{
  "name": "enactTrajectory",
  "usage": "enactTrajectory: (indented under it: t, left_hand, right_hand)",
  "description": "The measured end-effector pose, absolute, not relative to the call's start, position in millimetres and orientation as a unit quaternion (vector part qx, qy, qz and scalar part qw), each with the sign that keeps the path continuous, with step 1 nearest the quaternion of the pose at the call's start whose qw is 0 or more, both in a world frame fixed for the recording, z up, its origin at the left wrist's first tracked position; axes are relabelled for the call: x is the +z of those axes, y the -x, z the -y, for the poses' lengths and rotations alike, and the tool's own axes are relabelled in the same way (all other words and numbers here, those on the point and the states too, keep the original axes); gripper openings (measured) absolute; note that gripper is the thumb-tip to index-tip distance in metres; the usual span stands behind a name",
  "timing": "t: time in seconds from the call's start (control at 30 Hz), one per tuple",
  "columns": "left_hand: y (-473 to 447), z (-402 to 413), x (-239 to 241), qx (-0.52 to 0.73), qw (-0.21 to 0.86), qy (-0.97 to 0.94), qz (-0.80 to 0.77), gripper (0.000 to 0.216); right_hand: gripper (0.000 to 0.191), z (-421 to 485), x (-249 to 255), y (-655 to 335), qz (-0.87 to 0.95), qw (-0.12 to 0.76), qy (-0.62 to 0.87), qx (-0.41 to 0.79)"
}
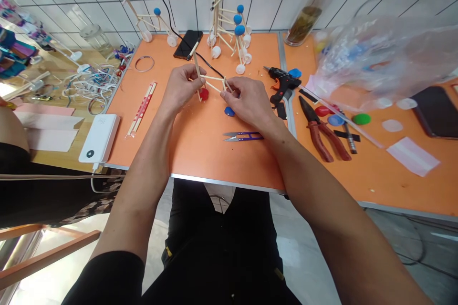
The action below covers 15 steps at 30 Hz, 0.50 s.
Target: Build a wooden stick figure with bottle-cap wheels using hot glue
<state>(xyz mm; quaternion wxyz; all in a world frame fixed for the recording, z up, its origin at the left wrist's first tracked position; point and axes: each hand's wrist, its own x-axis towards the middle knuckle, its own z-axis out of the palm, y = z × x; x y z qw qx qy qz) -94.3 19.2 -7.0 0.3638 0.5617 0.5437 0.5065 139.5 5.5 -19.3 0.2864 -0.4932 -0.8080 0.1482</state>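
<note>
Between my two hands is a small frame of wooden sticks (213, 77), with one stick rising at its left end. My left hand (184, 86) pinches that left end, thumb against finger. On the right, my right hand (246, 97) grips the other end by thumb and fingertips. A red round cap (203, 94) shows just under my left fingertips. Below my right fingers is a blue cap (229, 112); I cannot tell whether either cap is fixed to the frame. Purple-handled thread snips (243, 136) lie on the orange table (211, 152) nearer to me.
Finished-looking stick models with blue caps (239, 30) stand at the back beside a phone (188, 44). Wrapped chopsticks (142, 108) and a power bank (99, 138) lie left. A glue gun (282, 81), pliers (322, 133) and a plastic bag (386, 62) are right. Another person sits left.
</note>
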Motion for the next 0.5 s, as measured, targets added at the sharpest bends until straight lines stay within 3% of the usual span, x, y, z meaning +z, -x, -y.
enactTrajectory:
  t: [0.5]
  left_hand:
    - [93.0, -14.6, 0.2, 0.493, 0.34, -0.581, -0.55, 0.03]
  right_hand:
    - [0.021, -11.8, -19.4, -143.2, 0.81, 0.29, 0.49, 0.14]
